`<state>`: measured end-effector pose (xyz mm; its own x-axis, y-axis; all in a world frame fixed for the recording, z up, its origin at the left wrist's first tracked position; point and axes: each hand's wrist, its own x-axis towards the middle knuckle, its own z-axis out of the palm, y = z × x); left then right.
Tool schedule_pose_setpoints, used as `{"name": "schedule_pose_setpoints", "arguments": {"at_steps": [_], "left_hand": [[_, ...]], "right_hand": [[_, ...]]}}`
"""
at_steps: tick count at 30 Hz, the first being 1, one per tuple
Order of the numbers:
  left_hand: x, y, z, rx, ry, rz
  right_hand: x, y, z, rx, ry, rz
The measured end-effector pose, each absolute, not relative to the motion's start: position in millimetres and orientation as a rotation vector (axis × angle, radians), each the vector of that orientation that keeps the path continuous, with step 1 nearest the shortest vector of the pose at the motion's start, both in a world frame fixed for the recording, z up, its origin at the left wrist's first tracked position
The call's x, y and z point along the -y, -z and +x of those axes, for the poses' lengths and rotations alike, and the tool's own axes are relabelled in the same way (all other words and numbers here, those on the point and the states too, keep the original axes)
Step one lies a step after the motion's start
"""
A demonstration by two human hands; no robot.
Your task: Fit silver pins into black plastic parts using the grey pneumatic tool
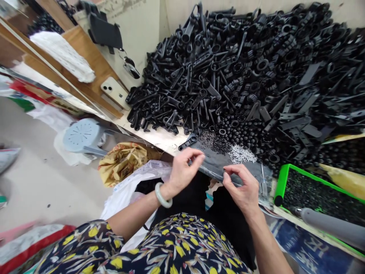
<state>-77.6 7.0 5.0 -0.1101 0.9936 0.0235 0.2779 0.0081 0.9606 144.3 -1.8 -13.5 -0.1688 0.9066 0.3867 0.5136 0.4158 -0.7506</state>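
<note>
Head view: the left hand (182, 173) is raised over the near edge of the worktable (168, 140), its thumb and fingertips brought close together; whether anything sits between them I cannot tell. The right hand (242, 186), apart from it, pinches a small dark piece (224, 170) between thumb and forefinger, just over the same edge, the piece too small to make out further. A pale bracelet (163, 195) rings the left wrist, and just beyond the left fingers a flat black part (187, 143) lies on the tabletop. In front of the hands, on a dark grey sheet (218, 161), small dark bits (212, 141) are scattered beside a little pile of silver pins (242, 154), with round black pieces (246, 133) crowding behind. To the right of the right hand stands a bright green tray (282, 184) filled with small dark pieces; a grey-handled tool (330, 224) lies along its near side. Farther back, a large heap of black plastic parts (234, 68) spreads up against the wall. At its left edge a white phone (115, 91) leans against a wooden board, below a set of keys (131, 68). On the floor at left are a pale blue stool (82, 135) and a crumpled yellow-brown bag (122, 163).
</note>
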Motion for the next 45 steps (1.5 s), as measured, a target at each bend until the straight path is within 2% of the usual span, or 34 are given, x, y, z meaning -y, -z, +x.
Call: {"name": "schedule_pose_setpoints", "arguments": {"at_steps": [3, 7, 11, 19, 28, 33, 40, 45], "left_hand": [[-35.2, 7.8, -110.3, -1.816, -1.088, 1.786], [-55.9, 28.1, -125.2, -1.901, -0.833, 1.976], [-50.4, 30.9, -120.2, -1.980, -0.792, 2.021], [-50.7, 33.8, -128.5, -1.986, -0.942, 2.004], [-55.0, 33.0, -113.0, -1.865, -0.843, 2.007], [-46.5, 11.0, -116.7, -1.775, -0.972, 1.657], [-2.4, -13.2, -67.2, -0.983, -0.876, 0.703], [21.5, -7.0, -33.3, -0.966, -0.895, 0.545]], "right_hand": [[0.5, 16.8, 144.5, 1.810, -0.628, -1.198], [1.5, 20.8, 142.4, 1.817, -0.669, -1.164], [4.6, 24.6, 143.5, 1.821, -0.707, -1.186], [4.5, 32.2, 146.4, 1.829, -0.743, -1.188], [-0.1, 43.1, 154.2, 1.881, -0.668, -1.116], [-1.0, 27.8, 146.2, 1.864, -0.631, -1.116], [-2.3, 3.8, 126.5, 1.837, -0.653, -1.102], [2.2, 15.6, 136.5, 1.930, -0.618, -1.119]]}}
